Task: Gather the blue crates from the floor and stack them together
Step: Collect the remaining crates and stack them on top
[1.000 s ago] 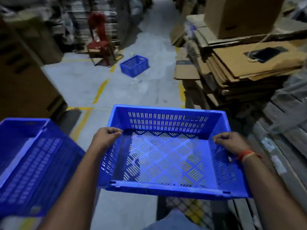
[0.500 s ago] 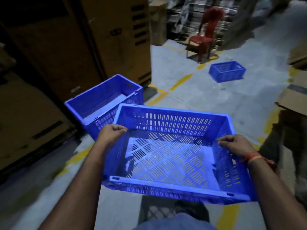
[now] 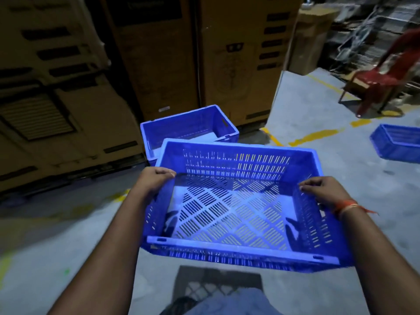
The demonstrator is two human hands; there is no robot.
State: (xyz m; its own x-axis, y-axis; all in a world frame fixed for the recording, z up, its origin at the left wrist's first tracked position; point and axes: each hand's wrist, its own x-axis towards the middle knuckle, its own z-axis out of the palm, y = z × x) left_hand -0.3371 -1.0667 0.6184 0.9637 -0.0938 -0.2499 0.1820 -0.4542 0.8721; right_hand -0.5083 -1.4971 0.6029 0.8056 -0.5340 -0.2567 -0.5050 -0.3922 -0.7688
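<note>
You are holding a blue slotted crate point(image 3: 236, 201) off the floor, between both hands, in the near centre of the view. Your left hand point(image 3: 156, 178) is gripping the top rim of the crate's left wall, fingers curling over the edge into the inside. Your right hand point(image 3: 322, 189) is gripping the rim of the right wall the same way, fingers hooking over the edge. The crate is sitting roughly level, its open top facing you and its lattice floor fully showing.

A second blue crate point(image 3: 188, 126) is standing on the grey floor point(image 3: 295, 114) just beyond the held one, against tall cardboard cartons point(image 3: 204, 53) at the far side; the held crate's far left corner is overlapping it in the view. A third blue crate point(image 3: 400, 142) is lying on the floor at the right, well apart from the other two, near a red plastic chair point(image 3: 384, 76).

The cartons are carrying dark printed bars and a faint emblem, but no writing is legible. Yellow floor markings point(image 3: 316, 135) are running between the crates.

Both forearms are reaching forward and converging slightly toward the crate. An orange thread band point(image 3: 345, 205) is circling your right wrist
</note>
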